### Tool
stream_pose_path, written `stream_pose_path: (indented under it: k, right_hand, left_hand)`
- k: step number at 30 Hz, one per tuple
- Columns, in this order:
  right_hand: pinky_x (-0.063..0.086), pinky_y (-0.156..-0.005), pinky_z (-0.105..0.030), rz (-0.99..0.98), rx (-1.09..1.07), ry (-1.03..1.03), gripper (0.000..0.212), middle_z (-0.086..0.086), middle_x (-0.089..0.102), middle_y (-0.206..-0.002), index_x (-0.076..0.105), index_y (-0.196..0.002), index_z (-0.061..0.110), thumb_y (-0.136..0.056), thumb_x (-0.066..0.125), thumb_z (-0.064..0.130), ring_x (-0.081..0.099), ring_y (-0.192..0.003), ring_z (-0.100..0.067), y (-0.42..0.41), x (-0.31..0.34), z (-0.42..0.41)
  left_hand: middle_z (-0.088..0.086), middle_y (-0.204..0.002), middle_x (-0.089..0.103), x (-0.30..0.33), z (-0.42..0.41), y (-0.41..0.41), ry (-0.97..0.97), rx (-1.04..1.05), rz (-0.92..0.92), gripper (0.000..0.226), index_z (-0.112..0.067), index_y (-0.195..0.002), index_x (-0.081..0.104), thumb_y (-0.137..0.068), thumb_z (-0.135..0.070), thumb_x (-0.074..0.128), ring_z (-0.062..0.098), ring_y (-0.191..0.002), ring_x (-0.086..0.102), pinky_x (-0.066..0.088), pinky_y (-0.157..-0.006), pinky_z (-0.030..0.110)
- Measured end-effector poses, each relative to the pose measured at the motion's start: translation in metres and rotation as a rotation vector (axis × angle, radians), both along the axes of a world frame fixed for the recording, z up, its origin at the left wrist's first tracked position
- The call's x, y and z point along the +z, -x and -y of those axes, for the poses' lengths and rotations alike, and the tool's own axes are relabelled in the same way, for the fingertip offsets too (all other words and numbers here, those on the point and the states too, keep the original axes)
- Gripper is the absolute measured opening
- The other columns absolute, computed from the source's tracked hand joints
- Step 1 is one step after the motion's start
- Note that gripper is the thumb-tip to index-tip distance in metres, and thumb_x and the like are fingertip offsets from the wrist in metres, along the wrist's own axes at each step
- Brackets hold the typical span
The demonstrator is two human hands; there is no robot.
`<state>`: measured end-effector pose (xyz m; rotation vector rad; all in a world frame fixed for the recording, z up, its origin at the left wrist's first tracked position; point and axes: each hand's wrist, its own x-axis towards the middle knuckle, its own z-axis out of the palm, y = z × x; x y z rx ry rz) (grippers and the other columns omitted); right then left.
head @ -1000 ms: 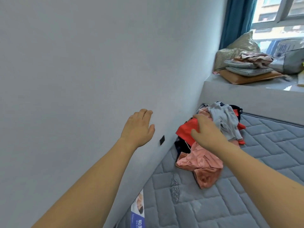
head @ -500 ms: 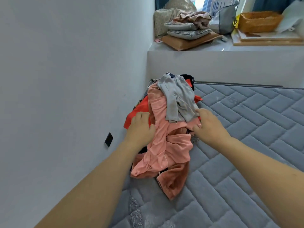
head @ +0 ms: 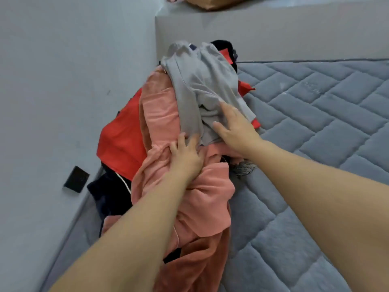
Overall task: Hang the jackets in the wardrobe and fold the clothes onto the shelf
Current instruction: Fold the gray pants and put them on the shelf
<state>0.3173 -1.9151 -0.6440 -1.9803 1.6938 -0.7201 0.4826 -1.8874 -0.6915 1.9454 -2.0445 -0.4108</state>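
- Both hands are now seen on the clothes pile; a second ago the left hand [head: 185,157] was raised near the wall [head: 63,81] and only the right hand [head: 233,127] was on the heap, and the view has since been brought in close over it.
- A grey quilted mattress [head: 315,127] is shown filling the right side, with the pile heaped on it against the wall and a grey ledge [head: 273,28] behind.
- A pink garment [head: 164,114] is spread down the middle of the pile, with a red piece [head: 122,140] to its left by the wall and dark clothing [head: 109,197] beneath.
- A grey top [head: 200,81] is draped over the far end of the pile, above the pink garment.
- Right hand: laid on the grey top's near edge with fingers spread wide; nothing is seen gripped.
- Left hand: pressed on the pink garment just below the grey top, fingers loosely bent; whether cloth is pinched cannot be told.
- A black wall plate [head: 76,179] is seen low on the wall, beside the dark clothing.
- For a clean pick, it is judged that the grey top should be taken first, since it lies uppermost; it should be gathered by one edge while the pink garment is held down, so that only one piece is lifted.
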Motion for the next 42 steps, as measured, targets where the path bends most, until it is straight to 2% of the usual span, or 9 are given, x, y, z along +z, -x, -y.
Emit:
stream_pose_path:
  k: [2,4,6,8,17,25,33,36,42]
  right_hand:
    - [0.029,-0.113,-0.041,-0.147,-0.009,0.013,0.061,-0.009,0.039,-0.151,0.028,-0.154,0.022,-0.099,0.048,0.04,0.038,-0.137,-0.029,-0.006,-0.054,0.01]
    - [0.034,-0.109,-0.043,-0.257,-0.138,0.288,0.048,-0.012,0.053,-0.137,0.047,-0.144,0.014,-0.097,0.054,0.026,0.049,-0.127,-0.032,-0.008,-0.119,-0.005]
    - [0.035,-0.104,-0.043,-0.319,-0.255,0.567,0.037,-0.011,0.061,-0.125,0.059,-0.13,0.011,-0.093,0.058,0.014,0.054,-0.121,-0.029,-0.01,-0.163,-0.015]
    - [0.032,-0.103,-0.042,-0.304,-0.266,0.63,0.034,-0.009,0.061,-0.124,0.058,-0.127,0.013,-0.093,0.057,0.014,0.05,-0.122,-0.026,-0.012,-0.177,-0.015]
    - [0.029,-0.106,-0.042,-0.245,-0.247,0.562,0.035,-0.003,0.046,-0.129,0.046,-0.124,0.016,-0.09,0.056,0.011,0.044,-0.124,-0.024,-0.008,-0.17,-0.013]
    - [0.031,-0.104,-0.041,-0.286,-0.241,0.572,0.039,-0.006,0.057,-0.13,0.06,-0.127,0.011,-0.089,0.06,0.004,0.048,-0.121,-0.023,-0.011,-0.166,-0.013]
    - [0.044,-0.1,-0.043,-0.163,-0.128,0.459,0.036,-0.015,0.066,-0.124,0.065,-0.123,0.0,-0.088,0.055,-0.003,0.062,-0.115,-0.033,-0.009,-0.138,-0.034]
    - [0.048,-0.086,-0.044,-0.06,-0.084,0.342,0.027,-0.014,0.067,-0.114,0.067,-0.115,0.001,-0.095,0.048,0.003,0.061,-0.103,-0.037,0.002,-0.11,-0.078]
    - [0.041,-0.062,-0.044,-0.414,0.008,0.184,0.008,-0.017,0.059,-0.079,0.06,-0.081,0.002,-0.083,0.054,-0.003,0.056,-0.073,-0.039,0.039,-0.074,-0.193]
  left_hand:
    - [0.023,-0.129,0.054,-0.054,-0.024,0.006,0.267,0.048,0.055,0.039,-0.015,-0.128,0.064,-0.094,-0.033,0.055,0.046,-0.106,0.052,0.042,-0.097,0.048]
    - [0.024,-0.113,0.063,-0.087,-0.027,0.011,0.525,0.074,0.069,0.033,-0.011,-0.112,0.073,-0.09,-0.029,0.055,0.046,-0.089,0.059,0.049,-0.083,0.048]
    - [0.023,-0.112,0.063,-0.103,-0.019,0.009,0.598,0.059,0.099,0.032,-0.012,-0.11,0.072,-0.09,-0.03,0.055,0.045,-0.089,0.057,0.046,-0.082,0.045]
    - [0.023,-0.113,0.062,-0.108,-0.018,0.006,0.614,0.066,0.097,0.029,-0.013,-0.111,0.07,-0.091,-0.029,0.057,0.044,-0.092,0.055,0.041,-0.085,0.045]
    - [0.008,-0.122,0.04,-0.109,-0.021,0.01,0.589,0.052,0.034,0.022,-0.023,-0.114,0.051,-0.095,-0.034,0.048,0.032,-0.105,0.042,0.038,-0.094,0.044]
    - [0.007,-0.122,0.046,-0.105,-0.019,0.008,0.614,0.07,0.056,0.027,-0.014,-0.101,0.075,-0.095,-0.029,0.054,0.035,-0.106,0.046,0.043,-0.094,0.045]
    - [0.023,-0.108,0.066,-0.093,-0.022,0.008,0.608,0.056,0.036,0.023,-0.006,-0.093,0.075,-0.089,-0.022,0.058,0.048,-0.094,0.06,0.05,-0.087,0.049]
    - [0.022,-0.109,0.067,-0.072,-0.035,0.01,0.572,0.033,0.055,0.021,-0.002,-0.089,0.072,-0.091,-0.02,0.06,0.046,-0.094,0.06,0.049,-0.083,0.048]
    - [0.014,-0.093,0.06,-0.03,-0.12,0.016,0.479,-0.07,-0.051,0.015,-0.007,-0.084,0.06,-0.092,-0.019,0.056,0.034,-0.086,0.053,0.037,-0.077,0.045]
